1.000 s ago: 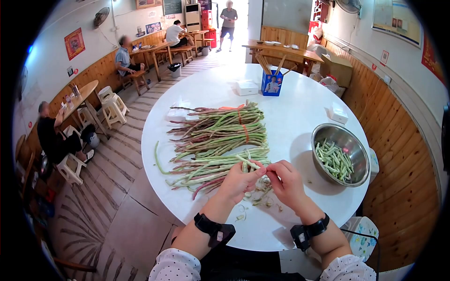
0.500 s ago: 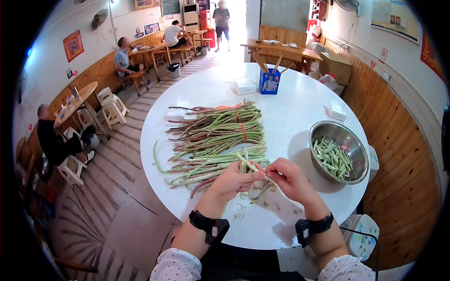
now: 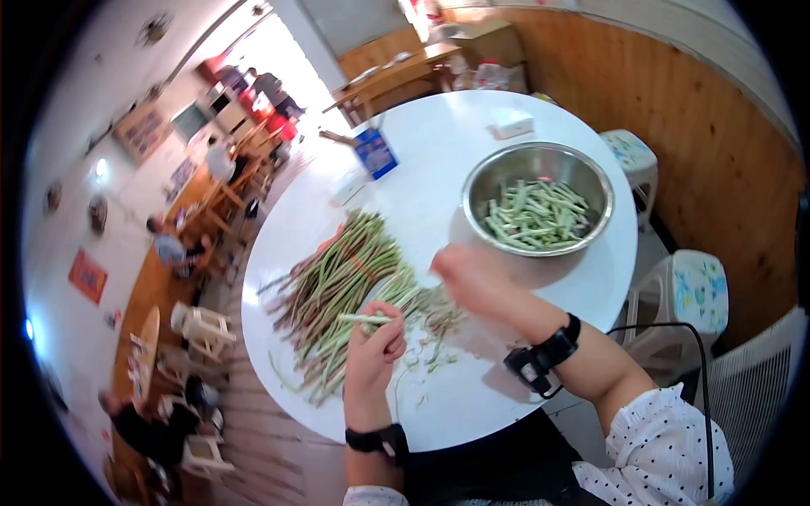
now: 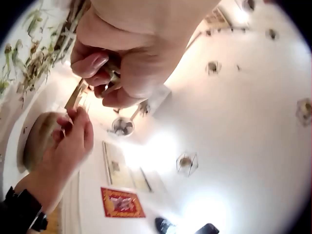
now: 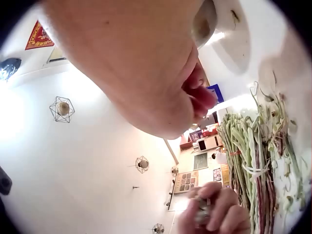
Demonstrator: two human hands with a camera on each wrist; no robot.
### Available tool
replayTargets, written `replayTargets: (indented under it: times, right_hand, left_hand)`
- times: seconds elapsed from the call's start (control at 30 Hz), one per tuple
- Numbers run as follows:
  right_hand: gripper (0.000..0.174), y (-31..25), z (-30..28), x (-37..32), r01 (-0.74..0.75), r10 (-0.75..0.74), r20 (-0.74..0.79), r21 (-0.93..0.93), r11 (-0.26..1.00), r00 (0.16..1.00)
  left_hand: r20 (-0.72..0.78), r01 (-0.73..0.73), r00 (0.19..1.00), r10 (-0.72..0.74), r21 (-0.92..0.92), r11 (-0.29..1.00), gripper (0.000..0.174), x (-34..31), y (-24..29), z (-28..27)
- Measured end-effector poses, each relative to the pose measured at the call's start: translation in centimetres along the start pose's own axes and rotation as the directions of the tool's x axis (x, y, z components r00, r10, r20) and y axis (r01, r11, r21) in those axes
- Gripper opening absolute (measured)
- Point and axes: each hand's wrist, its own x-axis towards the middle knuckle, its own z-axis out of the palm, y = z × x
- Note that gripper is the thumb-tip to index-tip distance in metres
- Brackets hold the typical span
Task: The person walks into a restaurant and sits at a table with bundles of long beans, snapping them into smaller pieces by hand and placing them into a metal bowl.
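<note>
My left hand (image 3: 373, 346) grips short pieces of green long bean (image 3: 363, 319), whose ends stick out past the thumb and fingers. In the left wrist view that hand (image 4: 129, 63) is curled tightly round them and covers most of them. My right hand (image 3: 472, 277), blurred, is over the table just short of a steel bowl (image 3: 477, 202) of cut bean pieces (image 3: 540, 215). Its fingers (image 4: 78, 127) are loosely bent in the left wrist view, with no bean showing between them. Bundled long beans (image 3: 337, 278) lie left of the hands.
Bean scraps (image 3: 439, 316) are scattered between the beans and the bowl. Toward the far side stand a blue chopstick box (image 3: 375, 153) and white tissue packs (image 3: 512, 125). Patterned stools (image 3: 700, 287) are at the right of the round table (image 3: 540, 295). People sit at the left wall.
My hands have come apart. The right one left the bean and went right, toward the bowl; the left keeps its bean pieces. The head view has turned right and tilted.
</note>
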Motion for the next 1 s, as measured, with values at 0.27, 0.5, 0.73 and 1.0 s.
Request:
replayTargets:
  times: [0.27, 0.5, 0.73, 1.0]
  right_hand:
    - [0.013, -0.3, 3.6, -1.2, 0.17, -0.146, 0.233, -0.088, 0.982, 0.961]
    - [0.011, 0.5, 4.2, -1.2, 0.202, -0.196, 0.156, -0.02, 0.979, 0.968]
    - [0.014, 0.7, 5.4, -0.6, 0.133, -0.13, 0.175, -0.002, 0.991, 0.976]
    - [0.024, -1.2, 3.1, -1.1, 0.167, -0.169, 0.119, 0.029, 0.986, 0.978]
  left_hand:
    - [0.207, -0.079, 0.978, -0.038, 0.524, 0.848, 0.05, 10.0, 5.8, 14.5]
    - [0.262, -0.224, 0.963, 0.063, 0.648, 0.728, 0.044, 11.1, 8.1, 16.5]
    - [-0.011, -0.018, 0.991, 0.132, 0.976, 0.217, 0.028, 6.8, 8.2, -3.9]
    - [-0.123, 0.122, 0.986, 0.11, 0.992, 0.011, 0.019, -3.0, 5.4, -8.0]
